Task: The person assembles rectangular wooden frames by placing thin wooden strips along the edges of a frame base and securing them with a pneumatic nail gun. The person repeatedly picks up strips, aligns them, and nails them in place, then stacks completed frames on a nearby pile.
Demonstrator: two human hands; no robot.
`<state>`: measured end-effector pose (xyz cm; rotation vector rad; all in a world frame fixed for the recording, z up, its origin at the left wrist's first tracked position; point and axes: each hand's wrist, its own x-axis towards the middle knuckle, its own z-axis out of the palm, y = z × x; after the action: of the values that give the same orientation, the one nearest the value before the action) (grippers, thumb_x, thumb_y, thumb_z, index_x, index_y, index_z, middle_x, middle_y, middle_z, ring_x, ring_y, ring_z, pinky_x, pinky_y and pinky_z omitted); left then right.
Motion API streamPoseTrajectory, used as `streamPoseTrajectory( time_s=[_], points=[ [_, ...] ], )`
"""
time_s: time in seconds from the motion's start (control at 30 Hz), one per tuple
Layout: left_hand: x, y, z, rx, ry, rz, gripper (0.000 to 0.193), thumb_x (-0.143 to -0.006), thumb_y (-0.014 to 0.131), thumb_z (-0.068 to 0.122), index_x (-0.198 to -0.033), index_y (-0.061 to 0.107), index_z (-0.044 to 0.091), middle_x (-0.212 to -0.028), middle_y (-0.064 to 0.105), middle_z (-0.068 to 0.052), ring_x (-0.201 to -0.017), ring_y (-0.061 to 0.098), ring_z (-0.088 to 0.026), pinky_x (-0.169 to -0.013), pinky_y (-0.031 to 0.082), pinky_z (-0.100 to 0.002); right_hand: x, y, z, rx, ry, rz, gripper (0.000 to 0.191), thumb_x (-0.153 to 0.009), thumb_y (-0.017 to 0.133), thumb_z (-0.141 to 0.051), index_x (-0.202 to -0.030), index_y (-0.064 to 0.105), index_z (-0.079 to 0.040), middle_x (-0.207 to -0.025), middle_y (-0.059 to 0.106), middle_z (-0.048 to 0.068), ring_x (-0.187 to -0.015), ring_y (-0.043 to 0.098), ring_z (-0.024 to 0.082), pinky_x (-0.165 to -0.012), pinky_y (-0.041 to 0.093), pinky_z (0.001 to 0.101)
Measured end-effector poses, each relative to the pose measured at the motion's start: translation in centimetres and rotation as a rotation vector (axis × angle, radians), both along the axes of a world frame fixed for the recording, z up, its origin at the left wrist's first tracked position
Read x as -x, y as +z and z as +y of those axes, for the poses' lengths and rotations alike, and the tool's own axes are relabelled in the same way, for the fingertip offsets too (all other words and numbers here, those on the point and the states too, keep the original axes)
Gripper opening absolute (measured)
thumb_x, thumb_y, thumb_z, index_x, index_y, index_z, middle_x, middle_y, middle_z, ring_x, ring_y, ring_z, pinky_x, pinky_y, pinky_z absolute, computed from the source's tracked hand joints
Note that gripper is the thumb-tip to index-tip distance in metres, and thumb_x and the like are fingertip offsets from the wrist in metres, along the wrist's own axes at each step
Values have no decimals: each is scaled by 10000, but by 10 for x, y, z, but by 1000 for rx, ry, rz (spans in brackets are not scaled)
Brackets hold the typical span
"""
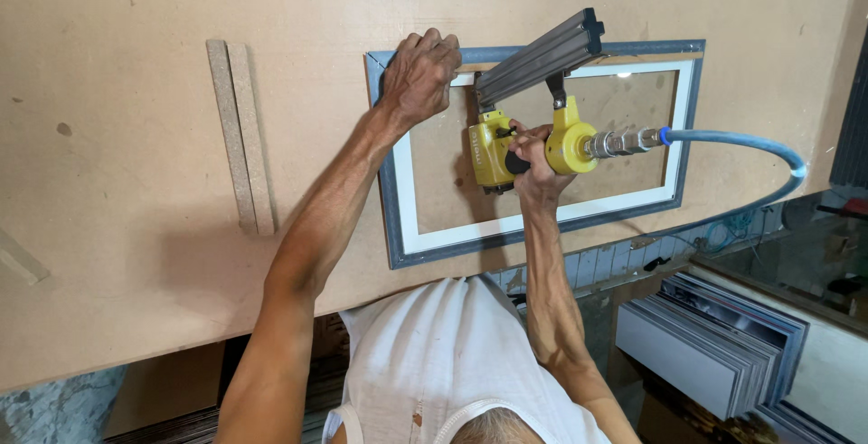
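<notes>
Left hand (pixel 420 73) presses flat on the frame (pixel 398 227) corner, right hand (pixel 533 159) clenched round the nailer (pixel 493 150) just beside those fingers (best kept square, clear of fingertips).

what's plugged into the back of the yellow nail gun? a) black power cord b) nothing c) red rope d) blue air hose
d: a blue air hose joins the metal fitting at the back of the yellow nail gun, which the right hand grips over the picture frame.
</notes>
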<state>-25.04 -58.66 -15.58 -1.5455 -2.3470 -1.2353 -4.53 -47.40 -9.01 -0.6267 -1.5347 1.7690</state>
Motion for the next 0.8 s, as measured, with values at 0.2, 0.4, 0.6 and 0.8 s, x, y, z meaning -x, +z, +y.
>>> streamPoseTrajectory(
  time_s=[0.2,0.4,0.6,0.8],
  points=[
    [-3,-19,9,58,-6,-12,175,-863,634,-82,-956,744,17,-1028,725,-124,-879,544,-236,-764,446,-385,-16,-13,5,-32,-14,-16,115,-863,529,85,-945,565,12,-727,558,81,-642,566,199,-999,578,594],
    [-2,-2,-14,80,73,109,281,-888,640,-83,-1124,731,40,-1249,728,-133,-1239,613,-283,-1097,487,-450,-29,-29,21,16,30,80,129,-906,574,80,-1016,578,12,-826,631,109,-741,661,212,-1044,587,600],
    [-44,34,-166,87,917,144,287,-946,769,132,-1197,704,8,-1250,666,-146,-1228,556,-325,-1051,436,-491,-45,-25,62,33,193,61,197,-915,592,106,-1080,558,5,-829,619,121,-715,641,212,-1041,601,589],
    [-77,48,-211,288,1375,56,212,-836,700,-21,-1012,603,47,-1047,671,-127,-1046,609,-340,-975,477,-501,-37,-18,86,-27,328,61,172,-904,579,102,-1045,559,5,-788,610,112,-655,642,210,-973,620,569]
  ],
)
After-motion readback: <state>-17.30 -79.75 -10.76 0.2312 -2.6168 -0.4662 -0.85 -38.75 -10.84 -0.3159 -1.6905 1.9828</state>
